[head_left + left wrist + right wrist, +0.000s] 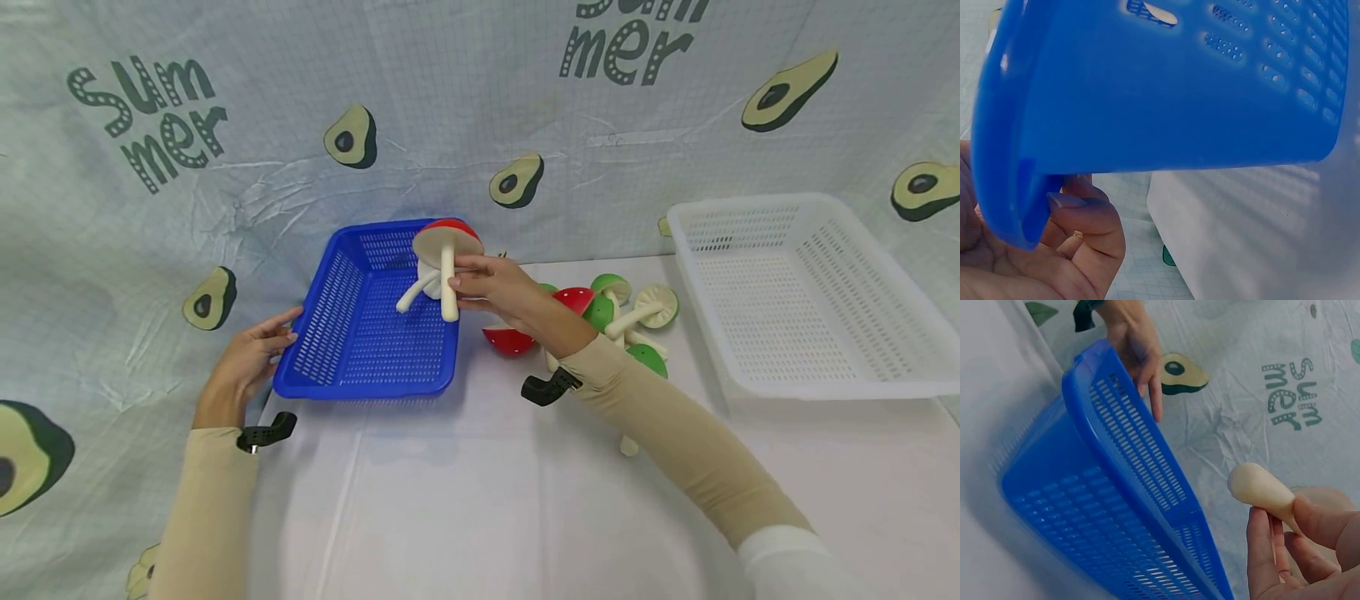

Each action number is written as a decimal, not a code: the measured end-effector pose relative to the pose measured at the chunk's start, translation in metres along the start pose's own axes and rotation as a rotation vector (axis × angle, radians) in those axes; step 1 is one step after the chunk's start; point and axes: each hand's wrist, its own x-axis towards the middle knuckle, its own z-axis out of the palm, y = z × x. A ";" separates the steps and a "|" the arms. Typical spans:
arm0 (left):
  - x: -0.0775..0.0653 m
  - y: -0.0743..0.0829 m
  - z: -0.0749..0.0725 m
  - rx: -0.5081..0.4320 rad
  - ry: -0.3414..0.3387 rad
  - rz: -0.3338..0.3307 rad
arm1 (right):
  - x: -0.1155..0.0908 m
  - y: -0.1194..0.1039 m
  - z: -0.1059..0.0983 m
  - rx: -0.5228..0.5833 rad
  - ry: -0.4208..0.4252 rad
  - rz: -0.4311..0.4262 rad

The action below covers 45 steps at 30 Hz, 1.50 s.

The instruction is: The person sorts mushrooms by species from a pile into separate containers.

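My right hand (498, 292) pinches the pale stem of a toy mushroom (448, 287) with a red cap. It holds the mushroom over the right side of the blue basket (367, 390), stem down and cap up. In the right wrist view the stem's rounded end (1250, 483) sticks out past thumb and fingers. Another toy mushroom (411, 295) lies inside the basket, its cap partly hidden behind the held one. At the basket's left side my left hand (247, 358) grips the rim, with fingers curled under it in the left wrist view.
Several toy mushrooms with green caps (647, 358) and red caps (510, 340) lie in a pile, partly behind my right forearm. A white basket (885, 388) stands at the right on the white-covered table (450, 517). An avocado-print sheet (285, 75) hangs behind.
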 end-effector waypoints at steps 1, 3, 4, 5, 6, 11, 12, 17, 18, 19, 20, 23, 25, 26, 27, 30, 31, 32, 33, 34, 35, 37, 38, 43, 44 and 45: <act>0.000 0.000 0.000 0.002 0.000 0.000 | 0.002 0.000 0.002 -0.005 0.003 0.008; 0.001 -0.001 -0.001 0.001 0.001 -0.001 | 0.005 0.000 0.004 -0.013 0.001 0.018; 0.001 0.000 -0.001 0.001 -0.001 -0.002 | 0.007 0.000 0.005 -0.021 0.002 0.021; 0.001 0.000 -0.001 0.000 -0.001 -0.002 | 0.009 0.000 0.006 -0.026 0.002 0.024; 0.001 0.000 0.000 0.003 -0.002 -0.001 | 0.011 0.000 0.007 -0.035 0.002 0.024; 0.001 0.000 0.000 0.010 0.001 -0.002 | 0.018 0.002 0.011 -0.062 0.019 0.030; 0.000 0.000 0.000 0.013 0.003 -0.002 | 0.019 0.002 0.012 -0.067 0.023 0.032; -0.001 0.000 0.000 0.023 0.005 0.001 | 0.026 0.005 0.013 -0.082 0.032 0.038; -0.001 0.000 0.000 0.025 0.005 0.001 | 0.027 0.005 0.014 -0.085 0.032 0.038; -0.001 0.000 -0.001 0.030 0.007 0.003 | 0.028 0.005 0.014 -0.088 0.032 0.039; -0.001 0.000 -0.001 0.032 0.009 0.003 | 0.029 0.005 0.015 -0.094 0.034 0.039; -0.001 0.000 -0.001 0.042 0.013 0.003 | 0.032 0.004 0.017 -0.108 0.027 0.040; 0.000 -0.001 -0.001 0.051 0.014 0.004 | 0.033 0.003 0.019 -0.123 0.019 0.040; 0.001 -0.001 -0.001 0.052 0.014 0.004 | 0.033 0.002 0.020 -0.133 0.018 0.041; 0.001 -0.001 -0.001 0.062 0.012 0.006 | 0.034 0.001 0.021 -0.143 0.015 0.043; 0.001 -0.001 0.000 0.090 0.013 0.010 | 0.035 -0.001 0.025 -0.171 0.017 0.047; 0.001 0.000 0.000 0.093 0.014 0.010 | 0.035 -0.001 0.025 -0.178 0.019 0.048; 0.001 0.000 0.000 0.093 0.014 0.009 | 0.035 -0.002 0.026 -0.187 0.022 0.048; 0.001 0.000 0.001 0.097 0.014 0.008 | 0.036 -0.002 0.027 -0.191 0.023 0.046; 0.001 0.000 0.001 0.095 0.017 0.005 | 0.036 -0.002 0.028 -0.191 0.025 0.042; 0.000 0.000 0.001 0.096 0.018 0.004 | 0.037 -0.003 0.029 -0.189 0.027 0.038; 0.000 0.001 0.002 0.093 0.019 0.000 | 0.038 -0.003 0.030 -0.182 0.033 0.030; 0.000 0.001 0.002 0.091 0.019 -0.002 | 0.039 -0.003 0.031 -0.181 0.037 0.027; 0.000 0.001 0.002 0.083 0.022 -0.009 | 0.041 -0.003 0.032 -0.191 0.058 0.007; 0.000 0.001 0.002 0.079 0.024 -0.012 | 0.041 -0.003 0.031 -0.195 0.060 0.003; 0.000 0.001 0.002 0.078 0.027 -0.012 | 0.041 -0.003 0.031 -0.195 0.060 -0.001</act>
